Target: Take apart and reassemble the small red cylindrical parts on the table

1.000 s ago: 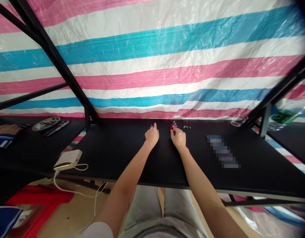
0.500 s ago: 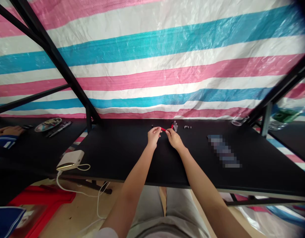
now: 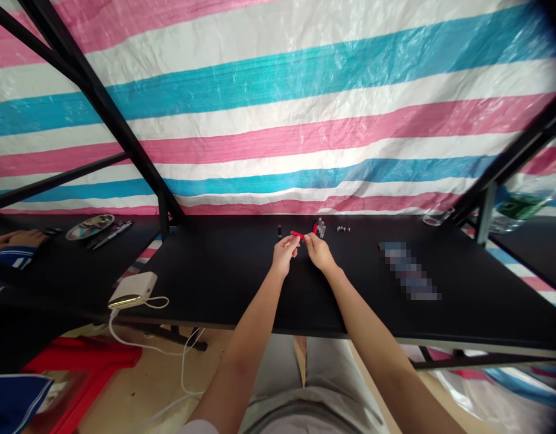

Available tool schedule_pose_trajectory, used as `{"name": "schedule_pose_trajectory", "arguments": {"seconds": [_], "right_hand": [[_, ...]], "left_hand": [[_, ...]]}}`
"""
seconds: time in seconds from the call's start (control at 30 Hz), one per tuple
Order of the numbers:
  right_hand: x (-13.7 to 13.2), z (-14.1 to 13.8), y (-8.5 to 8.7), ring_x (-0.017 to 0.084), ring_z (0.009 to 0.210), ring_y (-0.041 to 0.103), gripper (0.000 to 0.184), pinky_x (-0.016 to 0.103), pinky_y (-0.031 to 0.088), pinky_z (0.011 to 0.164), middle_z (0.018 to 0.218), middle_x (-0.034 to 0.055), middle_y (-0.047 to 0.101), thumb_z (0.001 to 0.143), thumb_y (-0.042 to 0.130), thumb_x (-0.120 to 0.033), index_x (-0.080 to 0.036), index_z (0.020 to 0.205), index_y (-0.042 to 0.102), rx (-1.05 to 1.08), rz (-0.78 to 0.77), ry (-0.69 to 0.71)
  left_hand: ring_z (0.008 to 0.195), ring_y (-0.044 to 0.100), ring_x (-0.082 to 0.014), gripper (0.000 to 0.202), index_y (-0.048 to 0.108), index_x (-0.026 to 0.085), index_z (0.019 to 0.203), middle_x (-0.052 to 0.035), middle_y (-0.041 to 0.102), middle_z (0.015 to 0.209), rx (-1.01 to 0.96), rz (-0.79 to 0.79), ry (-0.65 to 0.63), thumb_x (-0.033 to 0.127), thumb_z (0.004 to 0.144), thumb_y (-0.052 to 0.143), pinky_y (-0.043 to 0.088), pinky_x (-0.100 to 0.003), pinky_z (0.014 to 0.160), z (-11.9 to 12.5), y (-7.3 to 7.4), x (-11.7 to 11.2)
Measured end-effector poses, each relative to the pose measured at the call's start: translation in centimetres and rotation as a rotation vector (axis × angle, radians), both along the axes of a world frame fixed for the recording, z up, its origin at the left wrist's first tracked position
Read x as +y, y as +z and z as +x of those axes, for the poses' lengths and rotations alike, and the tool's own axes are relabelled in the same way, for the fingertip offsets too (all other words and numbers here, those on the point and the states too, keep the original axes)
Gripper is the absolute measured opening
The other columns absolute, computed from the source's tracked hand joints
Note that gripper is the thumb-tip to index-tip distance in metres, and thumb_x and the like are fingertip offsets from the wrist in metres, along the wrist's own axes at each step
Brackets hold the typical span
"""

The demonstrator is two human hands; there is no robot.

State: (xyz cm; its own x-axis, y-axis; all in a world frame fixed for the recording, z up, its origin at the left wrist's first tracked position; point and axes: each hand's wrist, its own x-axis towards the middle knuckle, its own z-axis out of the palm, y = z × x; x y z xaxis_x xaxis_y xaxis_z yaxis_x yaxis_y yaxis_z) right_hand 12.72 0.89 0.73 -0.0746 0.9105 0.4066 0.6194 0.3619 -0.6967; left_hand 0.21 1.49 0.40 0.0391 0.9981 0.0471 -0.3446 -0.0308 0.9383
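Note:
Over the far middle of the black table, my left hand (image 3: 284, 253) and my right hand (image 3: 318, 250) meet at a slim red pen part (image 3: 298, 234). The thumb and fingers of each hand pinch it, so only a short length shows. Just beyond my left hand stands a small dark piece with a pale end (image 3: 280, 231). Behind my right hand are red pieces (image 3: 315, 226) and a cluster of clear, cap-like pieces (image 3: 321, 228). Several tiny shiny pieces (image 3: 344, 229) lie in a row to the right.
A white box with a cable (image 3: 134, 289) sits at the table's left front edge. A blurred-out flat object (image 3: 409, 271) lies at right, a clear cup (image 3: 438, 217) behind it. At far left, another person's hand (image 3: 27, 240) rests near a dish (image 3: 90, 227) and pens (image 3: 110, 235).
My hands have come slightly closer together around the red pen part, and its left end now shows above my left fingers. The small dark piece is more exposed. The view has shifted slightly.

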Motion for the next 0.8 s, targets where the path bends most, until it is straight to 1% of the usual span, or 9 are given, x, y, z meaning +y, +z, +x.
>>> {"name": "schedule_pose_trajectory", "arguments": {"seconds": [0.2, 0.33, 0.43, 0.57, 0.67, 0.73, 0.8], "right_hand": [[-0.21, -0.1, 0.29, 0.014, 0.061, 0.055, 0.036, 0.023, 0.04, 0.059, 0.07, 0.0022, 0.059, 0.09, 0.027, -0.044, -0.02, 0.087, 0.053, 0.044, 0.047, 0.034], [-0.13, -0.16, 0.15, 0.014, 0.062, 0.055, 0.029, 0.024, 0.041, 0.061, 0.073, 0.0024, 0.059, 0.088, 0.034, -0.041, -0.02, 0.089, 0.054, 0.074, 0.103, 0.058], [0.04, -0.15, -0.05, 0.013, 0.064, 0.054, 0.024, 0.024, 0.041, 0.062, 0.076, 0.0022, 0.059, 0.086, 0.04, -0.039, -0.02, 0.09, 0.053, 0.074, 0.132, 0.051], [0.26, -0.08, -0.01, 0.013, 0.064, 0.052, 0.019, 0.025, 0.039, 0.064, 0.078, 0.0027, 0.058, 0.083, 0.046, -0.035, -0.019, 0.088, 0.054, -0.032, 0.194, 0.002], [0.35, -0.08, 0.22, 0.014, 0.069, 0.052, 0.013, 0.026, 0.037, 0.067, 0.077, 0.0036, 0.057, 0.08, 0.048, -0.028, -0.018, 0.082, 0.056, -0.163, 0.213, -0.062], [0.33, -0.1, 0.34, 0.015, 0.069, 0.052, 0.01, 0.027, 0.035, 0.066, 0.071, 0.0026, 0.056, 0.078, 0.048, -0.023, -0.018, 0.08, 0.056, -0.219, 0.168, -0.121], [0.24, -0.06, 0.39, 0.016, 0.067, 0.053, 0.008, 0.027, 0.034, 0.066, 0.067, 0.0016, 0.055, 0.075, 0.048, -0.02, -0.018, 0.079, 0.055, -0.251, 0.09, -0.178]], "left_hand": [[0.045, 0.04, -0.0022, 0.036, 0.064, 0.013, 0.085, 0.0022, 0.05, 0.061, 0.015, 0.044, 0.038, 0.042, 0.064, 0.069, 0.027, -0.019, 0.044, -0.07, 0.57, -0.35], [0.044, 0.04, -0.0025, 0.034, 0.063, 0.013, 0.083, 0.0031, 0.048, 0.059, 0.0, 0.055, 0.076, 0.041, 0.065, 0.069, 0.028, -0.019, 0.044, -0.16, 0.64, -0.38], [0.043, 0.04, -0.0025, 0.034, 0.061, 0.013, 0.081, 0.0032, 0.048, 0.058, -0.042, 0.045, 0.107, 0.041, 0.064, 0.069, 0.027, -0.019, 0.043, -0.27, 0.61, -0.23], [0.043, 0.039, -0.0023, 0.034, 0.06, 0.013, 0.081, 0.0032, 0.049, 0.059, -0.056, 0.025, 0.143, 0.041, 0.064, 0.069, 0.027, -0.019, 0.042, -0.35, 0.63, -0.12], [0.043, 0.039, -0.0027, 0.034, 0.061, 0.013, 0.081, 0.0024, 0.051, 0.058, 0.014, 0.024, 0.184, 0.04, 0.063, 0.07, 0.027, -0.018, 0.042, -0.25, 0.72, -0.23], [0.045, 0.041, -0.0034, 0.033, 0.062, 0.013, 0.081, 0.0012, 0.053, 0.06, 0.061, 0.027, 0.197, 0.039, 0.063, 0.07, 0.028, -0.018, 0.043, -0.14, 0.8, -0.35], [0.047, 0.043, -0.0041, 0.032, 0.062, 0.013, 0.081, -0.0002, 0.055, 0.063, 0.088, 0.032, 0.191, 0.039, 0.063, 0.069, 0.03, -0.018, 0.044, -0.05, 0.87, -0.46]]}}
